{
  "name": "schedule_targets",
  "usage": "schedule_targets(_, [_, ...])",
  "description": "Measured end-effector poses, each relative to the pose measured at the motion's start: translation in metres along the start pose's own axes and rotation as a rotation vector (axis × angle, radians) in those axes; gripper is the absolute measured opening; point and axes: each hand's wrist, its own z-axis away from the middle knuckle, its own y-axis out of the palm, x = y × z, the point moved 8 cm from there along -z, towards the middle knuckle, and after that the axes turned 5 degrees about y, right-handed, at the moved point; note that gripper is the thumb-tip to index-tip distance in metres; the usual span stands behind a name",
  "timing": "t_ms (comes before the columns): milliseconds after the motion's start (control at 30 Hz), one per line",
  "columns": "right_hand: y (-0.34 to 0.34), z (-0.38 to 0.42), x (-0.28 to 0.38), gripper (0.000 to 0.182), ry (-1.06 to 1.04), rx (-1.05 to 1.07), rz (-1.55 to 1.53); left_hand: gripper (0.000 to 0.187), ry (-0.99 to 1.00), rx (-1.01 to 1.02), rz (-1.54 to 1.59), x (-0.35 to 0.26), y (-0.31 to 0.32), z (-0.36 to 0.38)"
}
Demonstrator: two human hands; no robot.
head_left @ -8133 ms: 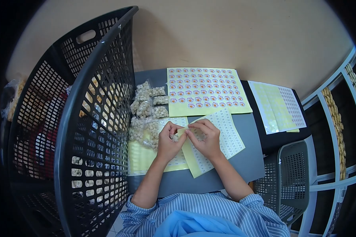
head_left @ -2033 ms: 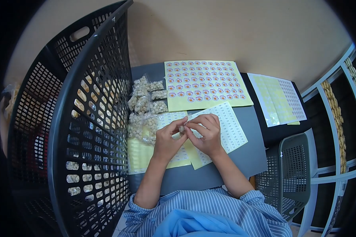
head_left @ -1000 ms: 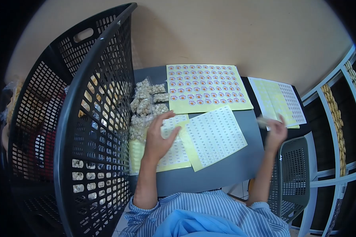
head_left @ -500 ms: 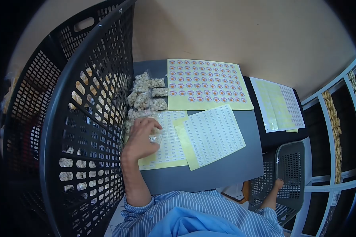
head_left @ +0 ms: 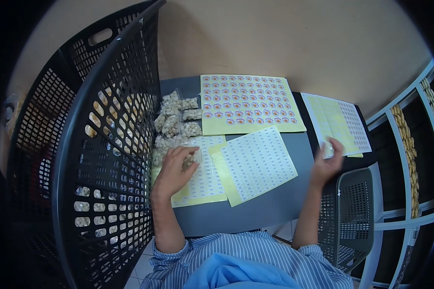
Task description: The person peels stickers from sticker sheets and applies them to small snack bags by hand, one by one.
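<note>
Basket mesh, black and tall, fills the left of the view, its wall standing just beside the grey table. Against that wall lies a heap of small clear packets filled with pale pieces. The left hand rests at the near end of the heap, fingers curled down over one small packet; the packet shows just under and past the fingertips, on a yellow-backed sheet of small white labels. The fingers are bent around it, though whether they actually grip it or only cover it cannot be told.

Just right of that sheet, overlapping its edge, a second label sheet lies tilted. Beyond both, toward the wall, a larger yellow sheet of orange round stickers lies flat, next to the packet heap. Bare grey tabletop shows along the near edge and between the tilted sheet and the right edge.

The right hand is raised at the table's right edge, well apart from the left, fingers loosely spread; something small and pale seems pinched near its fingertips, too blurred to tell. Behind it lies another pale sheet on a dark surface. Below the hand stands a grey perforated bin. Farthest right, white shelving holds rows of pale goods. A beige wall backs the table.
</note>
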Motion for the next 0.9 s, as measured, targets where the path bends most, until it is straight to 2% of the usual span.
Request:
schedule_targets(33, [0.034,0.011,-0.002,0.022,0.058,0.206,-0.151,0.041,0.033,-0.060,0.160,-0.003,-0.002,-0.002])
schedule_targets(67, [0.063,0.022,0.025,0.023,0.012,0.376,-0.127,0.041,0.035,-0.062,0.161,-0.006,-0.001,-0.003])
schedule_targets(133, [0.115,0.051,0.050,0.026,0.097,0.738,-0.302,0.045,0.016,-0.006,0.803,-0.013,0.009,-0.007])
schedule_targets(200, [0.146,0.082,0.064,0.025,0.196,0.949,-0.470,0.047,0.056,0.015,0.854,-0.020,0.015,-0.010])
schedule_targets(233, [0.152,0.090,0.071,0.021,0.214,0.984,-0.501,0.048,0.094,0.038,0.906,-0.025,0.017,-0.011])
schedule_targets(333, [0.159,0.106,0.074,0.017,0.226,0.991,-0.534,0.041,0.116,0.054,0.932,-0.028,0.025,-0.012])
schedule_targets(400, [0.159,0.112,0.057,0.012,0.338,0.908,-0.617,0.028,0.117,0.083,1.016,-0.027,0.034,-0.013])
schedule_targets(500, [0.154,0.112,0.051,0.010,0.341,0.851,-0.584,0.023,0.077,0.092,0.905,-0.024,0.041,-0.015])
schedule_targets(533, [0.153,0.111,0.052,0.010,0.343,0.849,-0.584,0.014,0.080,-0.003,0.912,-0.028,0.038,-0.017])
schedule_targets(567, [0.150,0.108,0.058,0.009,0.281,0.829,-0.539,0.014,0.080,0.000,0.911,-0.027,0.041,-0.018])
schedule_targets(667, [0.144,0.102,0.069,0.008,0.190,0.794,-0.474,0.006,0.229,-0.273,0.695,-0.032,0.023,-0.019])
schedule_targets(900, [0.142,0.094,0.055,0.007,0.187,0.768,-0.441,0.007,0.122,-0.284,0.691,-0.028,0.023,-0.021])
